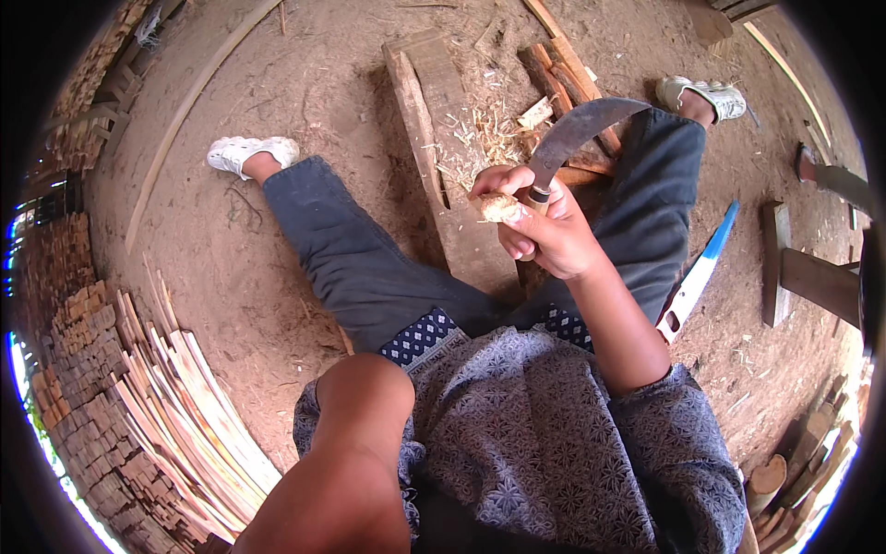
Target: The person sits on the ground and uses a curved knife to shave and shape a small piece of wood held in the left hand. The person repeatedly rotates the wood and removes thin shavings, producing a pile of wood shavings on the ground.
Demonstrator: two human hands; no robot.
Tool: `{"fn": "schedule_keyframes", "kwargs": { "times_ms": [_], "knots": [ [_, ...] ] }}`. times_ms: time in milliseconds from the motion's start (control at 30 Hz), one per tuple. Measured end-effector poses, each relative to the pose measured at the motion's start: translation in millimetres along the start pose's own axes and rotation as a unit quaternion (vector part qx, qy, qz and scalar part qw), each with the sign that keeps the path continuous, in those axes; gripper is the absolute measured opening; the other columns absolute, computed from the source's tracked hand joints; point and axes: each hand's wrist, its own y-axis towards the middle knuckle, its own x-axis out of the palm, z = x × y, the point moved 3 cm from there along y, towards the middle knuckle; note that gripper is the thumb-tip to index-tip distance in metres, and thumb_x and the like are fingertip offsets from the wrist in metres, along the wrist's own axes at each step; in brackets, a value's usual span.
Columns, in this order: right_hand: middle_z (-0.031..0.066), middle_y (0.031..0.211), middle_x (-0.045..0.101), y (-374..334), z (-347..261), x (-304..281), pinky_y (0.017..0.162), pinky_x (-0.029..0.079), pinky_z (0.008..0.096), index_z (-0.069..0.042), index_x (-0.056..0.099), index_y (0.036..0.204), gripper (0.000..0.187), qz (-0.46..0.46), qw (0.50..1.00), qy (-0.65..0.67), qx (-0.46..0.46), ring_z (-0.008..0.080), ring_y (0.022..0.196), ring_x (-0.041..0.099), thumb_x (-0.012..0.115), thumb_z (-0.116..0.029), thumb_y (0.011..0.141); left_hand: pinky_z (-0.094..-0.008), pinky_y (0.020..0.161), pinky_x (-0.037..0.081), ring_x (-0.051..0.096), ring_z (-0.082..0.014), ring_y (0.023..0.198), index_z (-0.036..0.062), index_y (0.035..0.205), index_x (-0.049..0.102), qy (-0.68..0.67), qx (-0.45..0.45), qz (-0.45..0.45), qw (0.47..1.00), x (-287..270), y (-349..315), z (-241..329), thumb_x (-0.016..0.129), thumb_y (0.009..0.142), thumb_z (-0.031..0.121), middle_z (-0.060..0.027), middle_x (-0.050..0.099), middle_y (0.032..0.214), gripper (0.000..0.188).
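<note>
My right hand point(552, 235) is raised in front of my lap, its fingers wrapped round a curved knife point(580, 134). The knife's broad, dark, sickle-shaped blade points up and bends to the right; its handle is mostly hidden by my fingers. A small pale piece of wood point(499, 207) with a rough end sits at the thumb and fingertips of the same hand. Bent at the elbow, my left arm point(360, 406) leaves the picture at the lower edge, so the left hand is out of sight. Below the right hand lies a thick wooden plank point(475, 245) between my legs.
Shavings point(494, 138) and reddish wood pieces point(554, 83) lie beside the plank. A handsaw point(701, 272) with a white and blue blade rests by my right leg. Long wood strips point(198, 397) and stacked blocks point(88, 369) stand at left. Another person's leg point(840, 180) shows at far right.
</note>
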Motion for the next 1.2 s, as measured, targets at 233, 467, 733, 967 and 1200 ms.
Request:
{"fn": "schedule_keyframes", "kwargs": {
  "times_ms": [233,467,733,967,1200],
  "knots": [
    [0.0192,0.122,0.061,0.4,-0.5,-2.7,0.054,0.046,0.0211,-0.013,0.060,0.122,0.021,0.011,0.999,-0.030,0.005,0.0034,0.056,0.049,0.067,-0.012,0.102,-0.0387,0.084,0.051,0.055,-0.0250,0.101,-0.0006,0.124,0.048,0.066,-0.050,0.026,0.996,4.3,-8.3,5.4,0.065,0.098,0.022,-0.0107,0.052,0.114,0.038],
    [-0.0017,0.083,0.060,7.1,2.3,4.9,0.051,0.043,0.0236,-0.007,0.060,0.125,0.024,0.160,0.984,-0.072,0.032,0.0044,0.055,0.049,0.066,-0.010,0.102,-0.0351,0.070,0.051,0.056,-0.0198,0.082,0.0050,0.111,0.056,0.108,-0.099,0.040,0.988,6.2,-11.4,7.0,0.068,0.093,0.020,-0.0058,0.055,0.098,0.027],
    [-0.0026,0.082,0.062,7.4,12.7,-20.2,0.051,0.043,0.0219,-0.007,0.064,0.125,0.028,0.282,0.957,-0.072,0.019,0.0036,0.056,0.051,0.072,-0.014,0.099,-0.0310,0.055,0.050,0.057,-0.0138,0.060,0.0114,0.097,0.064,0.167,-0.355,0.070,0.917,9.3,-46.3,22.8,0.071,0.086,0.017,-0.0003,0.059,0.080,0.014],
    [-0.0027,0.083,0.061,10.3,16.6,-20.9,0.052,0.044,0.0236,-0.007,0.063,0.125,0.029,0.289,0.953,-0.083,0.038,0.0043,0.057,0.049,0.073,-0.015,0.099,-0.0302,0.050,0.043,0.054,-0.0133,0.056,0.0166,0.097,0.071,0.260,-0.455,-0.281,0.804,21.8,-33.4,-12.5,0.069,0.087,0.015,0.0042,0.060,0.075,0.011],
    [-0.0013,0.083,0.063,11.9,20.0,-18.9,0.052,0.044,0.0238,-0.008,0.063,0.125,0.027,0.286,0.956,-0.052,0.045,0.0048,0.057,0.051,0.072,-0.014,0.100,-0.0293,0.053,0.045,0.055,-0.0134,0.059,0.0117,0.099,0.070,0.218,-0.388,-0.171,0.879,18.0,-21.9,-0.3,0.066,0.087,0.012,0.0010,0.062,0.077,0.012]
  ]
}}
